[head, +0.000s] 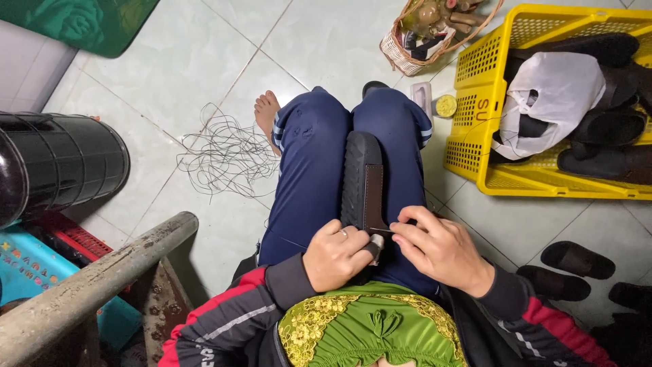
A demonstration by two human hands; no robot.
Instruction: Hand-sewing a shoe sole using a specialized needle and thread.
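A black sandal [362, 178] with a brown strap lies sole-up between my knees on my blue trousers. My left hand [337, 255] grips its near end, thumb capped by a pale thimble-like cover. My right hand [438, 246] pinches at the strap edge beside the left hand; whether it holds a needle or thread is too small to tell.
A yellow plastic crate [479, 88] with black sandals and a white bag stands at the right. A wicker basket [407, 58] sits behind it. Loose thread tangle [227, 156] lies on the tiled floor. Black sandals [577, 261] lie lower right; a black bin [61, 163] and metal pipe [102, 278] stand left.
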